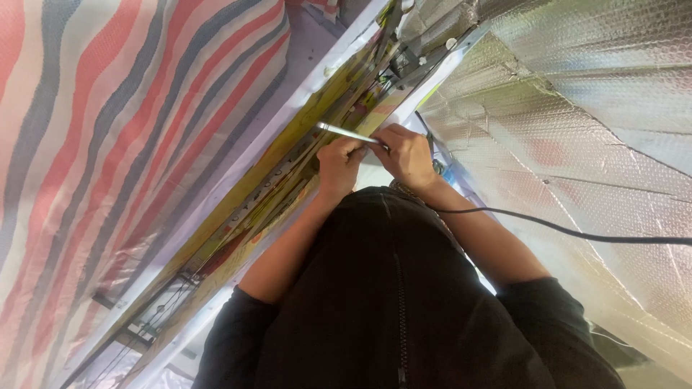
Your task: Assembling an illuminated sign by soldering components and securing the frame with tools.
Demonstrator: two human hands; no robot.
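Metal rod, slim and silver, lies at scene centre, angled from upper left down to the right, where both hands meet on it. Its free tip points left over a long yellow panel that runs diagonally from near left to far right, edged by a pale frame.

Right hand: fingers curled closed around the rod's right end, grip tight, no visible gap. Left hand: fingers bent and pinched against the rod's underside just left of the right hand; whether they wrap it fully cannot be told, as the knuckles hide the contact.

A black cable runs from near the right wrist across the forearm and off the right edge. It may belong to the rod, but the junction is hidden.

A striped red, white and grey tarpaulin fills the left side. Silver bubble-foil sheeting covers the right side. A dark garment occupies the near foreground.

Risk assessment (judgement):
- The cable hangs slack over the forearm; a snag on the sleeve could jerk the rod off its point of work.
- The tip lies close to thin lines or wires running along the panel; a slip caused by uneven two-handed pressure could scrape or catch them.
- Foil sheeting stands near the right hand; a wide elbow movement could tear it.
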